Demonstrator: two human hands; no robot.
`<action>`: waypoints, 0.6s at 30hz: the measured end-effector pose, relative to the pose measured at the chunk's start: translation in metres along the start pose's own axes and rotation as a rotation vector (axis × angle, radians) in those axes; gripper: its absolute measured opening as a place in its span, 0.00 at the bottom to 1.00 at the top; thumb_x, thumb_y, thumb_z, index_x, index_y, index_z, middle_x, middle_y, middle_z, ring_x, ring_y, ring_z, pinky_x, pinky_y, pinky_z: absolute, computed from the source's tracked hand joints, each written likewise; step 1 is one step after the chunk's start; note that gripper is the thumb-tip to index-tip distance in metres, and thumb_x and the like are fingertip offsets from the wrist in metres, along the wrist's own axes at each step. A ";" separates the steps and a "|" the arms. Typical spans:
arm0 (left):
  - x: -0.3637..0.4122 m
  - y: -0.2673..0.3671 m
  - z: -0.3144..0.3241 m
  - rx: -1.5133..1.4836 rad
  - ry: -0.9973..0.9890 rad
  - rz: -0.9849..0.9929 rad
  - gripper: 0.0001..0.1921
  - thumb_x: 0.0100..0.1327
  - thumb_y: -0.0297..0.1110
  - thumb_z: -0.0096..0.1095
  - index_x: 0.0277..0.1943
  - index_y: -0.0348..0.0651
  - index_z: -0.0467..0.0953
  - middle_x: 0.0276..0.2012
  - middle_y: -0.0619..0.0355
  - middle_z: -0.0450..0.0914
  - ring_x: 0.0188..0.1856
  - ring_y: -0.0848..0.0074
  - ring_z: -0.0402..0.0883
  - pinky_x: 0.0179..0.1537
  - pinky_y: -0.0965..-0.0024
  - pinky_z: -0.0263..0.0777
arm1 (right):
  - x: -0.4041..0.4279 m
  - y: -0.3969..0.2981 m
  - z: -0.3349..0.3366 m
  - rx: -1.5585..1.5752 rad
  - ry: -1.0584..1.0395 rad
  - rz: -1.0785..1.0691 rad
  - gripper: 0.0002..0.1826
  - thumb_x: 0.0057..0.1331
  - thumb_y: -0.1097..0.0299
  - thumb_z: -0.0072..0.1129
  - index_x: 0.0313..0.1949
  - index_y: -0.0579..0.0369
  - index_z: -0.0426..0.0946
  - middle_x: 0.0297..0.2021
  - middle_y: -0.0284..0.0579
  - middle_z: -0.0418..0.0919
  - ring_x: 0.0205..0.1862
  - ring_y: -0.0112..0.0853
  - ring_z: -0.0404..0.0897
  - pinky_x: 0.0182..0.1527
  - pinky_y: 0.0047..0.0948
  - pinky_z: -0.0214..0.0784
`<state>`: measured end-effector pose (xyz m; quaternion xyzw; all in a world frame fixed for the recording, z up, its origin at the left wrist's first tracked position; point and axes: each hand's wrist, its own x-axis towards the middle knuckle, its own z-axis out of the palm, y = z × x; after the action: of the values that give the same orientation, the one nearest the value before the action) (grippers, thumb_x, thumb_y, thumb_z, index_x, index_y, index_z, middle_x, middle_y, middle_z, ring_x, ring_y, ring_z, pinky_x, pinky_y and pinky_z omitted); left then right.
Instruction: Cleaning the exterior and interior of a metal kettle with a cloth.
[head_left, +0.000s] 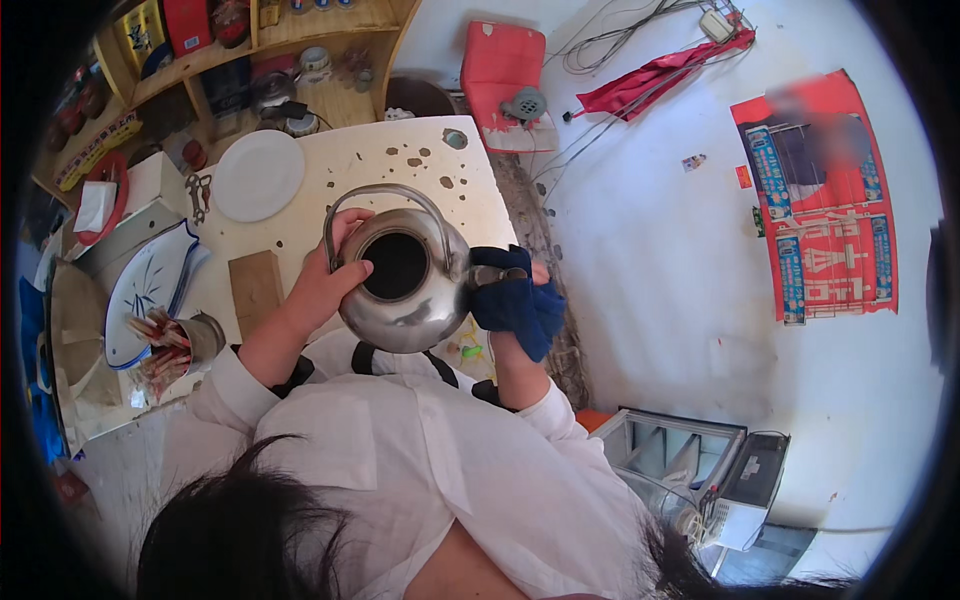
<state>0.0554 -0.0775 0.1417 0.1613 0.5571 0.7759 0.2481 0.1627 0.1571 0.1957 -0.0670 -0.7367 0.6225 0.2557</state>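
A rounded stainless steel kettle (409, 330) is held up in front of my chest, its lid off and its dark mouth facing me. My left hand (326, 277) grips its left side, with the thumb on the rim of the opening and the other fingers behind. The kettle's bail handle (394, 189) arches over the far side. A dark blue cloth (517, 307) is wrapped around the spout (491, 277) on the right. My right hand (538, 273) is mostly hidden behind this cloth and holds it against the spout.
On the white table (360, 161) lie a white plate (259, 176), a brown block (255, 289) and a bottle opener (199, 199). At left are a fish-shaped dish (154, 289) and a metal cup (202, 341) of wrapped sticks. Wooden shelves (330, 41) stand behind; a wall (645, 247) rises right.
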 end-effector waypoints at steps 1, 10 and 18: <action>-0.002 0.002 -0.002 -0.002 -0.007 0.002 0.31 0.58 0.24 0.56 0.67 0.41 0.62 0.62 0.53 0.69 0.67 0.71 0.67 0.70 0.65 0.56 | -0.005 0.003 0.001 -0.005 0.005 -0.003 0.15 0.72 0.62 0.58 0.46 0.64 0.82 0.46 0.45 0.84 0.50 0.34 0.80 0.56 0.35 0.69; -0.025 0.016 -0.012 0.089 -0.027 0.165 0.36 0.57 0.25 0.58 0.70 0.39 0.57 0.65 0.50 0.66 0.70 0.68 0.64 0.72 0.63 0.53 | -0.028 0.018 0.009 -0.740 0.190 -0.518 0.10 0.76 0.64 0.54 0.45 0.57 0.76 0.44 0.37 0.79 0.47 0.27 0.79 0.47 0.29 0.74; -0.035 0.028 -0.007 0.609 0.178 0.807 0.42 0.60 0.34 0.68 0.72 0.36 0.50 0.70 0.37 0.58 0.73 0.52 0.60 0.71 0.55 0.58 | -0.041 0.041 0.021 -0.017 0.339 -0.227 0.13 0.76 0.63 0.51 0.47 0.63 0.74 0.46 0.47 0.78 0.49 0.29 0.79 0.48 0.30 0.76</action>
<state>0.0743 -0.1100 0.1671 0.3617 0.6701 0.6233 -0.1779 0.1791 0.1308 0.1425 -0.0894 -0.6911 0.5634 0.4438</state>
